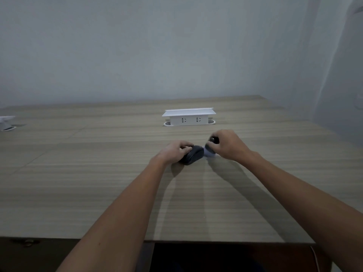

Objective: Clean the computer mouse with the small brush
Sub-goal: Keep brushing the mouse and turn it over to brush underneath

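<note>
A dark grey computer mouse (193,157) lies on the wooden table (98,173), tilted a little, with my left hand (174,152) gripping its left side. My right hand (227,144) is closed around the small brush (213,143), whose round black handle end shows above my fingers. The brush's pale bristles blur against the mouse's right end. Most of the brush is hidden by my fingers.
A white pop-up power socket box (189,117) stands on the table just beyond my hands. Part of another white socket unit (6,122) shows at the far left edge. A plain wall rises behind the table. The table's front edge runs below my forearms.
</note>
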### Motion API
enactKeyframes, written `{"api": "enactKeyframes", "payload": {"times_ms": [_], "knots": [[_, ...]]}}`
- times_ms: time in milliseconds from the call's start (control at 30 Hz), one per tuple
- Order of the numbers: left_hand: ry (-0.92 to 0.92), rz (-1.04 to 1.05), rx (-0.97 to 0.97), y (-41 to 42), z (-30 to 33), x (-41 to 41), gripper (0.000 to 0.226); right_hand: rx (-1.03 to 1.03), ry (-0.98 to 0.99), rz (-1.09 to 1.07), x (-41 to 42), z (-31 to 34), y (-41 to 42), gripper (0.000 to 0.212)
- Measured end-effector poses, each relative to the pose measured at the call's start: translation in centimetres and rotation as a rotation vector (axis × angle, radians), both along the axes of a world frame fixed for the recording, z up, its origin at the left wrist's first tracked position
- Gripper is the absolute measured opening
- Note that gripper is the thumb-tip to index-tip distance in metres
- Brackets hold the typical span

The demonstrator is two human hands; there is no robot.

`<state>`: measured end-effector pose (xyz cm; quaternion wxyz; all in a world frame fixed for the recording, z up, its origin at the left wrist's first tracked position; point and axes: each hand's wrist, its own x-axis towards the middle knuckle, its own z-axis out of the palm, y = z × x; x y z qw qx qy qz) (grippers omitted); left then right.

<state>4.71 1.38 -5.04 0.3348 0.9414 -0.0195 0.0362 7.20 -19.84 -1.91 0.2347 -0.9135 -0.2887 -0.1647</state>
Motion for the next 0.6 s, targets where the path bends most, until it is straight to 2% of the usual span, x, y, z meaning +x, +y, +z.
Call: {"api": "enactKeyframes", "payload": {"times_ms": [133, 167, 300, 333, 400, 467, 600], "knots": [[-0.007, -0.007, -0.003, 0.2, -0.1, 0.1, 0.034, 0.063, 0.238, 0.240, -1.2, 1.0, 0.2, 0.023], [-0.011, -0.013, -0.003, 0.1, -0.1, 0.0, 0.034, 0.038, 0.225, 0.229, -1.1, 0.8, 0.3, 0.023], [-0.007, 0.002, -0.024, -0.1, -0.2, 0.0, 0.035, -0.030, -0.026, 0.016, 0.1, 0.2, 0.2, 0.023], [-0.009, -0.001, -0.030, 0.0, -0.3, 0.1, 0.035, -0.011, -0.012, 0.044, -0.1, 0.3, 0.2, 0.022], [-0.021, -0.019, -0.033, 0.1, -0.3, 0.1, 0.033, 0.034, 0.135, 0.190, -0.8, 0.9, 0.4, 0.021], [-0.028, -0.032, -0.021, 0.2, -0.2, 0.1, 0.033, 0.008, 0.224, 0.254, -1.4, 1.0, 0.6, 0.019], [-0.011, -0.017, -0.024, 0.0, -0.1, -0.1, 0.035, 0.009, -0.029, 0.016, 0.1, 0.1, 0.4, 0.020]]}}
